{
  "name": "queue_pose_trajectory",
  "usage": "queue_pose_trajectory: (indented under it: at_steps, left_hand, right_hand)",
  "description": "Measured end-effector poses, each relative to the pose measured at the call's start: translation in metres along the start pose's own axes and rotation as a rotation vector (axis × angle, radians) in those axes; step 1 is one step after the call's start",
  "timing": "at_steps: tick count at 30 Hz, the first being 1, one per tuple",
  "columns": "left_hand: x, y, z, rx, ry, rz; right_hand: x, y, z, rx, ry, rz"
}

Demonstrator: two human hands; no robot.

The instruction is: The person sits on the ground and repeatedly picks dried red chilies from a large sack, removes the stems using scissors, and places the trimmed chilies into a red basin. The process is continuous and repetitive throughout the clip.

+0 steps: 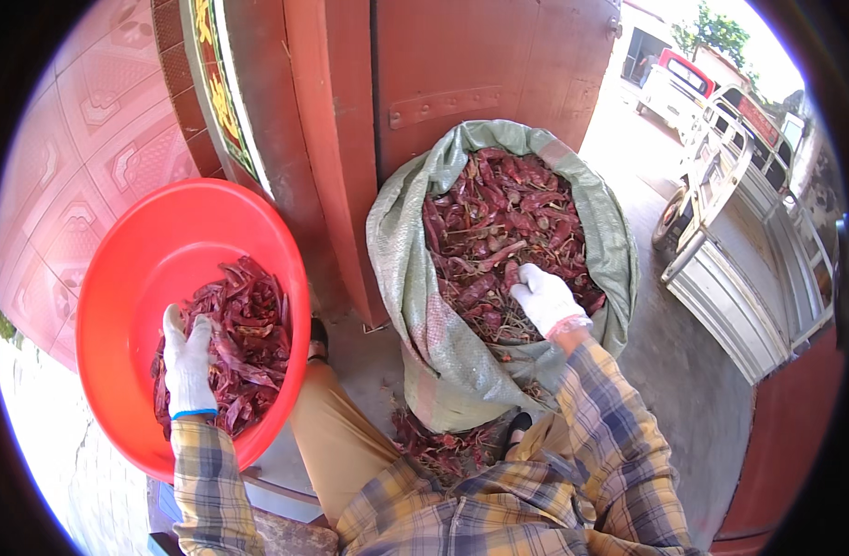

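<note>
In its white knitted glove, my left hand [188,365] rests at the dried red chilies [247,358] in a red plastic basin [129,278]. Its fingertips are apart, and I see nothing gripped between them. My right hand [546,299], also gloved in white, is over an open woven plastic sack [414,278] with a rolled-down rim. Its thumb and fingers pinch a dried red chili [511,274]. Dried chilies with stems [494,201] fill the sack around that hand. The curled fingers partly hide the pinched chili.
Loose chilies [459,445] lie on the ground between my feet, below the sack. A red door [480,62] stands behind the sack, with a tiled wall [112,125] at left. A metal-sided cargo vehicle [737,299] is parked at right, and a red-and-white vehicle [675,87] stands farther back.
</note>
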State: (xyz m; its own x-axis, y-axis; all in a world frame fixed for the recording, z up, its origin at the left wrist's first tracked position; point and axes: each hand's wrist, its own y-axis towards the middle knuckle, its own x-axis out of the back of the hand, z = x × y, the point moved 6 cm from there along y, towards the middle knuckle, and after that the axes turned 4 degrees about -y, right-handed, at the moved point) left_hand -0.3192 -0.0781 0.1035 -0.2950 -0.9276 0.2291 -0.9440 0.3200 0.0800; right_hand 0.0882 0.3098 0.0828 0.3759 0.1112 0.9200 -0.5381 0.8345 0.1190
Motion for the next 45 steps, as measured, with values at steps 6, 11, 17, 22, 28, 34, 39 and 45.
queue_pose_trajectory:
  at_steps: [6,11,17,22,28,34,39,45]
  left_hand:
    - [-0.088,-0.096,-0.001,-0.252,0.086,0.338]
    - [-0.186,-0.195,0.002,0.055,-0.214,0.795]
    - [-0.221,-0.234,-0.009,0.712,-0.894,1.156]
    - [-0.237,-0.254,-0.016,0.76,-0.876,1.309]
    - [-0.246,-0.251,-0.017,0.72,-0.86,1.284]
    - [-0.258,-0.261,0.004,0.542,-0.646,1.199]
    - [-0.264,-0.262,0.008,0.386,-0.466,1.129]
    - [-0.264,-0.272,0.006,0.195,-0.407,1.094]
  right_hand:
    - [0.018,-0.024,0.006,0.192,-0.074,-0.125]
    - [0.031,-0.063,0.048,0.472,-0.287,-0.061]
    - [0.03,-0.13,0.109,0.864,-0.553,-0.025]
    - [0.031,-0.147,0.12,0.881,-0.335,-0.125]
    - [0.057,-0.149,0.076,0.492,0.388,-0.274]
    - [0.027,-0.152,0.052,0.232,0.547,-0.138]
    - [0.027,-0.151,0.073,0.394,0.401,-0.171]
    - [0.03,-0.162,0.081,0.594,0.163,-0.275]
